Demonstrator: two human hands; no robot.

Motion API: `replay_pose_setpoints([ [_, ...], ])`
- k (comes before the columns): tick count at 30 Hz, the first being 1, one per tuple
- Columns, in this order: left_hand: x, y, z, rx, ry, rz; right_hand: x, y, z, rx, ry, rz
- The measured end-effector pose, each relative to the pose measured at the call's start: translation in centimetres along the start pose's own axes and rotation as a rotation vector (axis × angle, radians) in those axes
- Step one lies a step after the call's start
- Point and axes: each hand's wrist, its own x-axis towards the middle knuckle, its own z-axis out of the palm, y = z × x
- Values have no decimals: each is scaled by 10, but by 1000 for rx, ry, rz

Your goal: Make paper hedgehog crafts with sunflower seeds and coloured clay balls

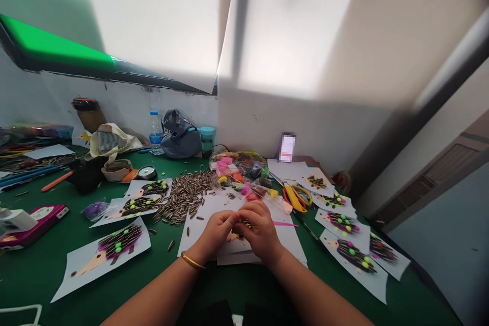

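Note:
My left hand (217,231) and my right hand (260,229) meet above white paper (235,259) in front of me. Their fingertips are pinched together, and whatever is between them is too small or hidden to make out. Partly covered by my right hand, a hedgehog picture (232,237) with dark spines lies on the paper. A pile of striped sunflower seeds (187,194) spreads just left of the paper. Behind my hands are bags of coloured clay (233,167). A pink plastic tool (286,224) lies by my right hand.
Finished-looking hedgehog cards (110,254) lie on the left, with more cards (353,254) on the right. Yellow-handled scissors (296,198) rest at the back right. A phone (287,147), a water bottle (155,135) and a blue bag (181,140) stand along the wall.

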Motion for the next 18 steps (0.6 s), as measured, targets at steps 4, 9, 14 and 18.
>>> replay_pose_setpoints([
  [4, 0, -4, 1, 14, 0, 30, 2, 14, -6, 66, 50, 18],
  [9, 7, -15, -6, 20, 225, 24, 3, 41, -20, 140, 114, 280],
  [14, 10, -18, -10, 27, 283, 1, -1, 54, -19, 109, -16, 496],
  [18, 11, -19, -7, 28, 267, -14, -5, 55, -14, 52, -97, 438],
])
